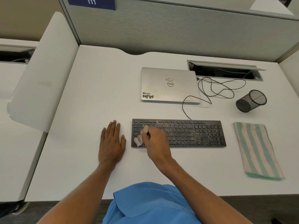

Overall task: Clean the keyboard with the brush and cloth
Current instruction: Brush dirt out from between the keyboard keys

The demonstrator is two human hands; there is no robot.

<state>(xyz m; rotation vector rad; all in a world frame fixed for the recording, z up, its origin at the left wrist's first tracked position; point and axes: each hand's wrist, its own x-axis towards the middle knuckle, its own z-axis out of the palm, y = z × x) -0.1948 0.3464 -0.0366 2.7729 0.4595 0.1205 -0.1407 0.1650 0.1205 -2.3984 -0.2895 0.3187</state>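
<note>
Gripping a small pale brush, the right hand holds its bristles on the left end of the dusty black keyboard. The left hand lies flat, fingers straight, on the white bench just beside the keyboard. A striped cloth lies folded to the keyboard's right.

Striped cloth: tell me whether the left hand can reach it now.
Probably not easily. The cloth lies right of the keyboard, the left hand rests flat on the desk left of it, and the right hand, gripping the brush, crosses between.
</note>
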